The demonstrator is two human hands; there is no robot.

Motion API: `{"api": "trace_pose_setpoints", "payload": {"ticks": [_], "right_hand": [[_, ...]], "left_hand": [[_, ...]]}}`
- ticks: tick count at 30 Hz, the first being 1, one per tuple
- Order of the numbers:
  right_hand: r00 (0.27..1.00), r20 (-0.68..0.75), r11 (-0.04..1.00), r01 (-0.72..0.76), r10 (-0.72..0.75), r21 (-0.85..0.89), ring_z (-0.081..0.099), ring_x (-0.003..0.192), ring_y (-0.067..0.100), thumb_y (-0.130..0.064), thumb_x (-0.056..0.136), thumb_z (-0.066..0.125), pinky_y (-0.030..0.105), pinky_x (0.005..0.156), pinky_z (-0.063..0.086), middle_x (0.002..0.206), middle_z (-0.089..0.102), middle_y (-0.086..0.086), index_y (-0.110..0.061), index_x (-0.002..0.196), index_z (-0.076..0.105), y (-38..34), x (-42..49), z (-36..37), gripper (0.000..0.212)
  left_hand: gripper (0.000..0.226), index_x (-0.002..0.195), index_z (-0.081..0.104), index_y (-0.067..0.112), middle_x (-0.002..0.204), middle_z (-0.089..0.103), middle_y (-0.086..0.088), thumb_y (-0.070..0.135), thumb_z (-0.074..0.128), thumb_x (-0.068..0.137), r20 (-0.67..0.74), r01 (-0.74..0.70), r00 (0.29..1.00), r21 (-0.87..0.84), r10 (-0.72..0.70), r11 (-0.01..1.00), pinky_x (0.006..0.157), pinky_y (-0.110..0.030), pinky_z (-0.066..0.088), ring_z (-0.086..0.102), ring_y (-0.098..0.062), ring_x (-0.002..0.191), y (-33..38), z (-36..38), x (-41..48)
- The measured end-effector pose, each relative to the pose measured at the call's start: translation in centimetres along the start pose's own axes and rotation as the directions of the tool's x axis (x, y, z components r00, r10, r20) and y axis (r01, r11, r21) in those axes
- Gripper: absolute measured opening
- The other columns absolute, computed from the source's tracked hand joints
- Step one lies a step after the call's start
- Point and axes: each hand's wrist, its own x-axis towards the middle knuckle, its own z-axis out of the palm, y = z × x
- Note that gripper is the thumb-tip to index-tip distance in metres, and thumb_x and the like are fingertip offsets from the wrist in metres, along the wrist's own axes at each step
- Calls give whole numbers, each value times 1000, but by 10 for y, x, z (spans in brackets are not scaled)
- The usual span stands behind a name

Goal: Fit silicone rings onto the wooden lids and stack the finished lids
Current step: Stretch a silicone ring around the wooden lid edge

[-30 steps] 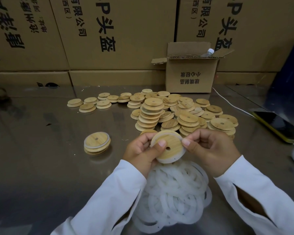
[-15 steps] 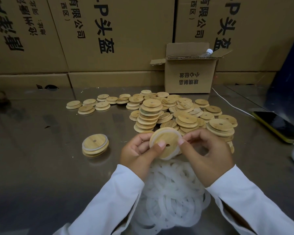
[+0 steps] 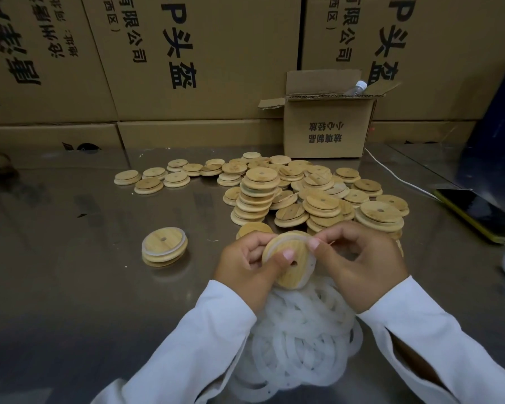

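Note:
I hold one round wooden lid (image 3: 289, 266) with a centre hole, tilted toward me, between both hands. My left hand (image 3: 245, 265) grips its left edge with the thumb on its face. My right hand (image 3: 359, 265) pinches its upper right rim, where a white silicone ring (image 3: 311, 268) lies around the edge. A heap of loose white silicone rings (image 3: 301, 339) lies on the table under my wrists. A short stack of ringed lids (image 3: 164, 247) stands to the left. Several bare wooden lids (image 3: 318, 196) are piled behind my hands.
A small open cardboard box (image 3: 327, 126) with a plastic bottle (image 3: 356, 88) in it stands at the back. Large printed cartons (image 3: 187, 59) wall off the rear. A phone with a yellow edge (image 3: 478, 214) and a white cable (image 3: 397, 176) lie at the right on the steel table (image 3: 70, 287).
The lid has turned in my hands and tilted more edge-on. My right fingers have shifted along its upper rim, working the ring. The stacks on the table have not moved.

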Motion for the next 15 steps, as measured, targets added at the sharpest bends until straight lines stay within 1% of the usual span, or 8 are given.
{"api": "trace_pose_setpoints", "payload": {"ticks": [3, 5, 7, 10, 15], "right_hand": [[995, 22, 992, -101, 99, 72, 57, 58, 17, -20, 75, 69, 24, 58, 46, 62, 66, 6, -24, 64, 67, 1, 2, 0, 11], [991, 34, 987, -131, 128, 99, 54, 57, 17, -20, 74, 70, 24, 58, 45, 64, 66, 13, -24, 64, 68, 2, 3, -1, 11], [989, 49, 983, -148, 143, 112, 54, 57, 17, -19, 75, 70, 24, 58, 46, 66, 67, 14, -23, 64, 68, 2, 4, -2, 12], [988, 68, 985, -142, 136, 101, 55, 56, 16, -18, 76, 70, 22, 56, 46, 65, 67, 13, -23, 64, 67, 3, 4, -3, 13], [991, 90, 993, -102, 95, 68, 48, 51, 14, -18, 76, 70, 22, 53, 42, 61, 63, 19, -24, 63, 66, 4, 4, -3, 15]], "left_hand": [[11, 84, 64, 11, 65, 71, 2, 1, 65, 79, 1, -2, 1000, 3, 2, 1000, 61, -16, 49, 65, -6, 64, 0, 0, 1], [11, 83, 63, 11, 64, 70, 3, 1, 64, 79, -2, 15, 1000, -10, -15, 1000, 60, -18, 51, 65, -5, 63, 1, 1, 2], [10, 82, 62, 12, 63, 70, 3, 2, 63, 80, -4, 42, 999, -12, -42, 999, 60, -21, 54, 65, -6, 62, 2, 0, 2], [9, 83, 62, 12, 63, 69, 3, 3, 62, 81, -17, 78, 997, -12, -78, 997, 66, -31, 55, 66, -9, 64, 3, -1, 2], [6, 87, 64, 10, 72, 70, -4, 6, 60, 84, -41, 148, 988, -53, -150, 988, 74, -45, 55, 66, -21, 74, 5, 0, 0]]}}
